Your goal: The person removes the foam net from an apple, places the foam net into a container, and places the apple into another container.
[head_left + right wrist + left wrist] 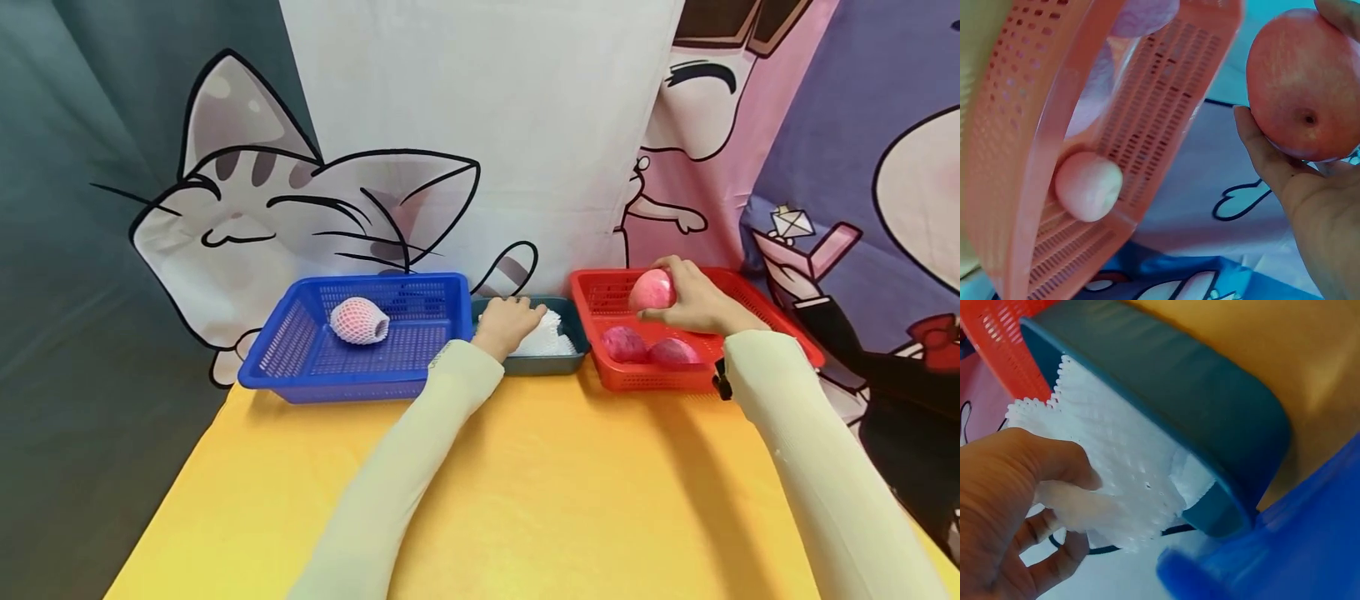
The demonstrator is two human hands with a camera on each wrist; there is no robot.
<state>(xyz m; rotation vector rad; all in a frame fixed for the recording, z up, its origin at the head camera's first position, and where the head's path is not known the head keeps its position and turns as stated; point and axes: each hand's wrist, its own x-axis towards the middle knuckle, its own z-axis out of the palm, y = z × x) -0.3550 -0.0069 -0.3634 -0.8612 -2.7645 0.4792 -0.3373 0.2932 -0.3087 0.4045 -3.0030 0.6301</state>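
Observation:
My right hand grips a round, smooth, red fruit that looks like an apple, above the red basket. A small dark dimple shows on the apple in the right wrist view. At the small teal bin, my left hand pinches a white foam fruit net between thumb and forefinger. More white netting lies in that bin, partly covered by the hand in the head view.
Two purplish-red fruits and a pale pink one sit in the red basket. On the left, a blue basket holds a fruit in a foam net. A printed cloth hangs behind the yellow table.

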